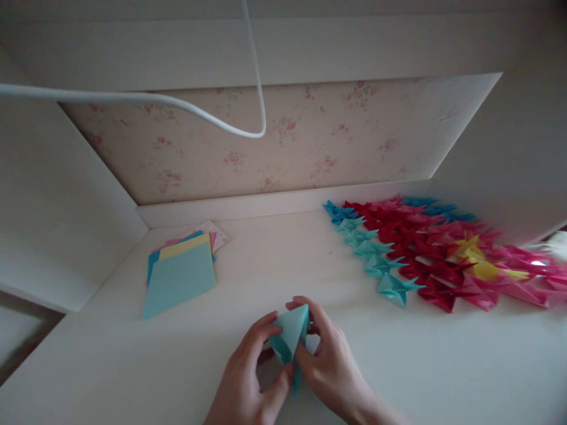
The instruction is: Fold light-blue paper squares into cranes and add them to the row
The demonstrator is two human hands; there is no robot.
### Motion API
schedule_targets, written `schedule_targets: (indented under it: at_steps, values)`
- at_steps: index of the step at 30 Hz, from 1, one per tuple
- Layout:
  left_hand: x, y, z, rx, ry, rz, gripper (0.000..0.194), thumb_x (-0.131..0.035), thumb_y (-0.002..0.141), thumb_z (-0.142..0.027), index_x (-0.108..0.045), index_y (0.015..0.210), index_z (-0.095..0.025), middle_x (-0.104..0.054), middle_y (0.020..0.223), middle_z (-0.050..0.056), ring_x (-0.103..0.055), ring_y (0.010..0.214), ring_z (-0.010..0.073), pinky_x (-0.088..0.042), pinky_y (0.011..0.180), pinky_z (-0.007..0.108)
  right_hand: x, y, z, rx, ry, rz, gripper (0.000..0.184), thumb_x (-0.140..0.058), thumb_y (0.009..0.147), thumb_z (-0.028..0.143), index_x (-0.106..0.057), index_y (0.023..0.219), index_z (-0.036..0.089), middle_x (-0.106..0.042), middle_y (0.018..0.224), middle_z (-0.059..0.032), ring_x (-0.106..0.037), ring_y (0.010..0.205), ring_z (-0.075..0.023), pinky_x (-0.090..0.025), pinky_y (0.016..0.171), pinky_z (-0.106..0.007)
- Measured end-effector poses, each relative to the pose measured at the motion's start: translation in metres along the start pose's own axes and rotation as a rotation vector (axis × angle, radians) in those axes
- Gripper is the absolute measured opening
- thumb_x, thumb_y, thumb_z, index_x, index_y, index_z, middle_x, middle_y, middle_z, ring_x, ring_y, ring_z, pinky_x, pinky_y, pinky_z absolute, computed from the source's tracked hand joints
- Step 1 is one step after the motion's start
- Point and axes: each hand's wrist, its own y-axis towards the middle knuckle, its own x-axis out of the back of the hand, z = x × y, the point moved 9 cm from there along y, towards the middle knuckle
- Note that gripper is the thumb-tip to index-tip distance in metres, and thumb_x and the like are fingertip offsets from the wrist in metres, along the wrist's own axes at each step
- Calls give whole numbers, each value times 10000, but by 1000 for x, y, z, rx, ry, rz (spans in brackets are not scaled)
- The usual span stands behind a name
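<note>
A partly folded sheet of light teal origami paper (pixel 290 332) is held up between both hands, just above the white desk. My left hand (pixel 254 369) grips its left side, with the fingers at the upper left edge and the thumb at the bottom. My right hand (pixel 325 354) pinches the right side, its thumb pressed at the lower fold and its fingers behind the paper. The paper forms a pocket with a pointed top, and a narrow tip hangs below the thumbs. Part of the far side is hidden by my fingers.
Rows of folded paper cranes (pixel 434 254) in teal, red, pink, yellow and blue cover the right of the white desk (pixel 133 378). A stack of coloured paper squares (pixel 181 277) lies at left. Overhead hangs a white cable (pixel 177 101); panels wall the desk's sides.
</note>
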Motion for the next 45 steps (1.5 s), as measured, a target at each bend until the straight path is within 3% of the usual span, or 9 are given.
schedule_targets:
  at_steps: [3, 9, 15, 19, 25, 29, 36, 41, 45]
  values:
    - [-9, 0, 4, 23, -114, 80, 420, -709, 810, -320, -600, 1206, -231, -527, 1419, 152, -601, 1200, 337, -558, 949, 420, -1, 1, -6, -64, -34, -16, 459, -563, 745, 68, -571, 1174, 231, -715, 1060, -50, -689, 881, -181, -554, 780, -274]
    - [-8, 7, 11, 221, -482, 43, 463, -810, 707, -484, -680, 1044, -195, -644, 1255, 134, -690, 985, 286, -583, 777, 339, -1, 0, -2, -25, -121, -17, 271, -593, 759, 103, -622, 998, 228, -717, 865, -6, -654, 712, -148, -509, 657, -215]
    - [1, 5, 28, 481, -579, -142, 290, -766, 778, -444, -743, 897, -180, -730, 885, 36, -681, 800, 178, -567, 758, 287, -4, -7, 13, 183, -216, -2, 219, -575, 794, 75, -606, 943, 232, -694, 895, -17, -646, 750, -145, -480, 695, -218]
    - [-13, 1, 28, 570, -693, -41, 300, -824, 724, -402, -788, 852, -134, -739, 810, 59, -673, 772, 159, -548, 748, 241, -10, -12, 24, 329, -233, 61, 203, -577, 802, 50, -602, 891, 230, -678, 945, -31, -643, 796, -147, -476, 731, -223]
    - [-14, 0, 30, 619, -747, -16, 274, -838, 720, -350, -789, 876, -130, -728, 794, 67, -654, 748, 163, -554, 747, 277, -12, -9, 20, 337, -208, 69, 281, -559, 746, -3, -607, 895, 231, -674, 969, -30, -646, 796, -139, -478, 719, -212]
    - [-12, 1, 35, 620, -703, 14, 295, -859, 684, -353, -785, 848, -120, -719, 770, 68, -633, 726, 165, -550, 715, 278, -14, -5, 19, 276, -202, 109, 328, -550, 697, -6, -602, 927, 222, -666, 991, -47, -649, 835, -162, -484, 726, -228]
    - [7, 1, 46, 637, -547, -103, 359, -889, 609, -360, -779, 882, -155, -753, 787, 53, -658, 711, 180, -543, 677, 278, -18, 0, 6, 21, -12, 239, 463, -602, 645, 76, -643, 1087, 208, -681, 950, -44, -620, 762, -174, -474, 677, -259]
    - [30, 11, 33, 402, -154, -111, 291, -756, 776, -397, -774, 963, -174, -785, 938, 86, -704, 886, 236, -535, 805, 299, -11, 6, -22, -370, 387, 135, 331, -517, 878, 330, -693, 1109, 172, -737, 994, -97, -656, 874, -211, -496, 721, -294]
    - [33, 14, 25, 292, 25, -88, 294, -682, 836, -432, -758, 981, -189, -776, 1017, 94, -706, 943, 250, -535, 841, 305, -16, 8, -21, -379, 327, 190, 398, -622, 849, 503, -744, 1023, 166, -742, 897, -74, -633, 762, -198, -459, 646, -275]
